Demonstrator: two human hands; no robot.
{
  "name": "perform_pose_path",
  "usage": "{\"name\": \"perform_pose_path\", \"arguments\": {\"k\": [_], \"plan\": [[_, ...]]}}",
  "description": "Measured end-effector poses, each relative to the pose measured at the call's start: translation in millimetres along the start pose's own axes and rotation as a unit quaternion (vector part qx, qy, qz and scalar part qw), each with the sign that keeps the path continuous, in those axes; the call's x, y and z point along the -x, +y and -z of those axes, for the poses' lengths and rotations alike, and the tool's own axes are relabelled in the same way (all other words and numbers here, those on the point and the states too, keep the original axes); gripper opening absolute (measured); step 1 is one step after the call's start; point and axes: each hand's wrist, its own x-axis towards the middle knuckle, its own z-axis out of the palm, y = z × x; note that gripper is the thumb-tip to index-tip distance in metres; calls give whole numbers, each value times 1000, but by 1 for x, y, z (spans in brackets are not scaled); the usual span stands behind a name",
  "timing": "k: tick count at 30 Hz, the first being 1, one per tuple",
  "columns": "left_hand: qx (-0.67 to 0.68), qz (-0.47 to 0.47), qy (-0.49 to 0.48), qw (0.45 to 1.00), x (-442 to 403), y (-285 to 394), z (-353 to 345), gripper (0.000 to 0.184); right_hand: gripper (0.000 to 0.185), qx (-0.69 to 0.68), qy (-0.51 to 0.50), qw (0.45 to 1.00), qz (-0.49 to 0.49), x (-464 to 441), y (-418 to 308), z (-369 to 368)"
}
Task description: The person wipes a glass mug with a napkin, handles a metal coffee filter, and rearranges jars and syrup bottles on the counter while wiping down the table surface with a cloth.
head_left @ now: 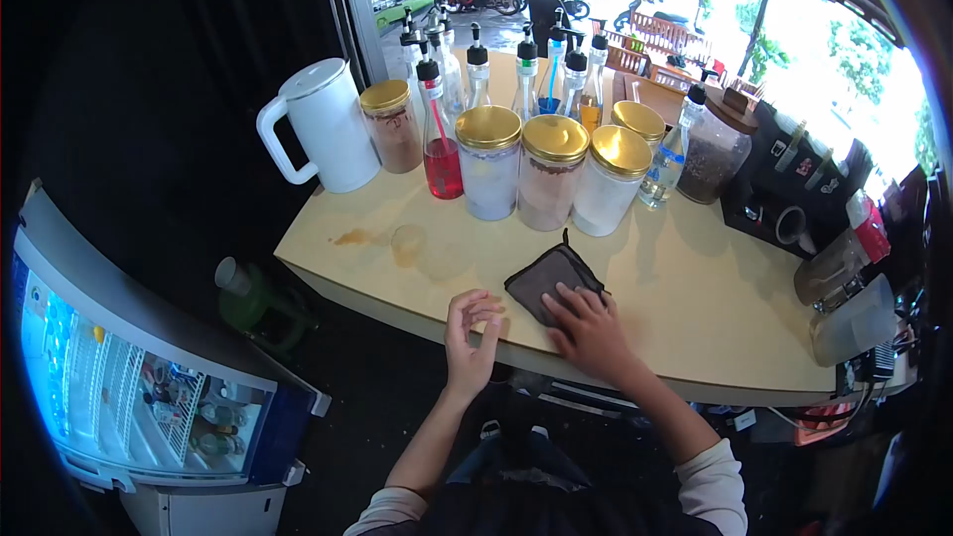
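Note:
My right hand (588, 331) lies on a dark grey cloth (541, 280) with black edging, fingers spread flat over its right side. The cloth is folded into a rough square near the counter's front edge. My left hand (474, 342) hovers at that edge, left of the cloth and apart from it, with nothing in it; its fingers are loosely bent and the thumb stands apart. A brown stain (352, 237) and a pale ring-shaped wet mark (407, 244) show on the yellowish counter (695, 308), farther to the left.
Behind the cloth stand gold-lidded jars (553, 174), a bottle of red liquid (443, 164), several pump bottles and a white pitcher (333, 129). At right are a black box-shaped holder (794, 179) and a translucent jug (854, 323). A lit fridge (139, 377) stands lower left.

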Motion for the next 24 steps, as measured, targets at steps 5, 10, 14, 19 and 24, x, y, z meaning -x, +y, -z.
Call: {"name": "perform_pose_path", "arguments": {"k": [5,10,14,19,24], "plan": [[7,8,-3,1000,1,6,3,32,48,26,41,993,-109,2,27,5],[21,11,-37,999,-8,-7,-15,32,50,-20,2,999,-46,25,3,6],[31,-1,-59,998,-22,-10,-55,37,61,-282,26,958,-42,6,34,17],[-9,-47,27,999,-78,-14,-89,54,91,-262,258,922,-118,-69,76,39],[-215,-204,95,950,-133,-5,-111,78,108,-282,348,875,-186,-118,106,-1]]}}
